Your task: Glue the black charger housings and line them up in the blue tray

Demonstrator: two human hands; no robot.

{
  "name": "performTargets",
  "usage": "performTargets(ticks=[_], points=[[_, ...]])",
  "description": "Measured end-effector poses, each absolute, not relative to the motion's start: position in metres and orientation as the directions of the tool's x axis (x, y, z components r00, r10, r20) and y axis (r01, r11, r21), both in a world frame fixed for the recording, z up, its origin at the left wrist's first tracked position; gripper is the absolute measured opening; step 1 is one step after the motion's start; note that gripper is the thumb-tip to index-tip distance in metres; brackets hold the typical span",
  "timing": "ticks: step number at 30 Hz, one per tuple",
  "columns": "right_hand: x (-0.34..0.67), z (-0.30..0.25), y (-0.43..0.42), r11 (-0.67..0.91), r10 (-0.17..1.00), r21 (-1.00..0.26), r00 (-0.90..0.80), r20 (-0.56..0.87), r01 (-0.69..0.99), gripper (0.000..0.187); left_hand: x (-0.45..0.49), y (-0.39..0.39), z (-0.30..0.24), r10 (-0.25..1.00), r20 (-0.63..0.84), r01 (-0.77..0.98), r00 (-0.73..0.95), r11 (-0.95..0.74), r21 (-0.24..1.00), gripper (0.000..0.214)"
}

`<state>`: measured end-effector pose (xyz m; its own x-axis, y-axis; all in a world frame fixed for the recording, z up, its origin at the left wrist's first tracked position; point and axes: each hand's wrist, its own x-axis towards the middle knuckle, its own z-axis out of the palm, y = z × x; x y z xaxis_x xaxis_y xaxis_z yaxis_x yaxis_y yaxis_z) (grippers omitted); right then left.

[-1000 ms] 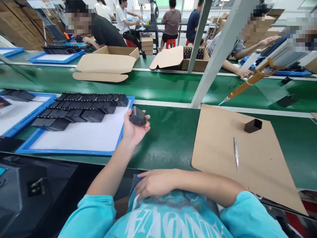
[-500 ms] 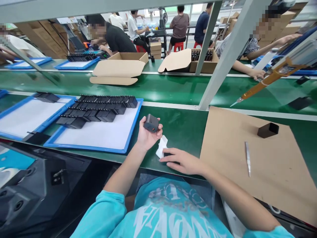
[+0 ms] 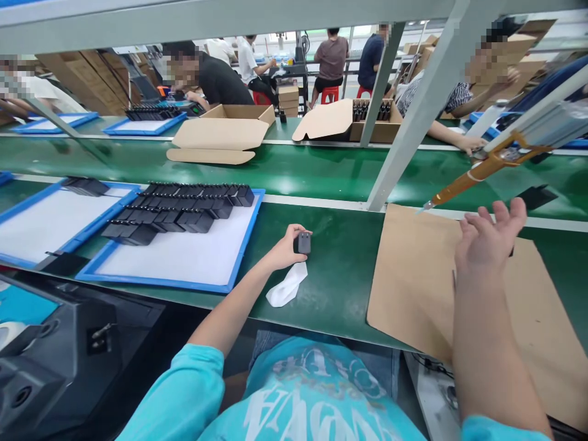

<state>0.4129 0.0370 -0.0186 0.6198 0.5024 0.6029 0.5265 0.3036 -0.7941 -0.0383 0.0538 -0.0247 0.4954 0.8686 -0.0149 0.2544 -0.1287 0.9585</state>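
In my left hand (image 3: 287,246) is a small black plug adapter (image 3: 304,242), held upright between thumb and fingers with one end face towards me. Just below it a crumpled white cloth (image 3: 287,286) lies on the green bench (image 3: 335,269). My right hand (image 3: 487,237) is raised over the cardboard sheet (image 3: 408,288), empty, its fingers apart and loosely bent. Close to its left, an orange dispenser (image 3: 468,177) with a pale nozzle hangs at a slant. The hand and forearm hide most of the black housing and the metal tool on the cardboard.
A blue-rimmed tray (image 3: 193,263) to the left carries rows of black adapters (image 3: 184,208); a second tray (image 3: 50,220) stands beyond it. A slanted metal post (image 3: 413,116) rises behind the bench. Open cartons (image 3: 220,131) and co-workers (image 3: 220,76) are across the green belt (image 3: 303,168).
My right hand has left the white cloth and risen to the right, near the dispenser. My left hand has turned the adapter and shifted slightly right; the cloth lies flatter.
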Motion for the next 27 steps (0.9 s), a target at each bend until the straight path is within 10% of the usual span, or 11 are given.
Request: performTargets(ticks=[4, 13, 19, 23, 27], points=[[0.422, -0.007, 0.051, 0.241, 0.665, -0.969, 0.716, 0.211, 0.061, 0.090, -0.045, 0.058, -0.017, 0.901, 0.002, 0.006, 0.433, -0.006, 1.000, 0.074], [0.409, -0.020, 0.056, 0.279, 0.691, -0.955, 0.670, 0.271, 0.099, 0.086, -0.057, 0.028, 0.014, 0.977, 0.064, -0.445, 0.205, 0.035, 0.895, 0.030], [0.432, -0.034, 0.063, 0.277, 0.717, -0.922, 0.581, 0.386, 0.271, 0.086, -0.068, 0.006, -0.013, 0.978, 0.031, 0.128, 0.208, -0.059, 0.990, 0.026], [0.444, -0.033, 0.062, 0.310, 0.704, -0.912, 0.580, 0.410, 0.269, 0.087, -0.074, -0.019, -0.033, 0.932, 0.148, 0.623, 0.330, -0.333, 0.708, 0.025], [0.444, -0.025, 0.055, 0.357, 0.585, -0.917, 0.724, 0.366, 0.176, 0.088, -0.078, -0.031, -0.042, 0.918, 0.156, 0.719, 0.365, -0.384, 0.579, 0.025]])
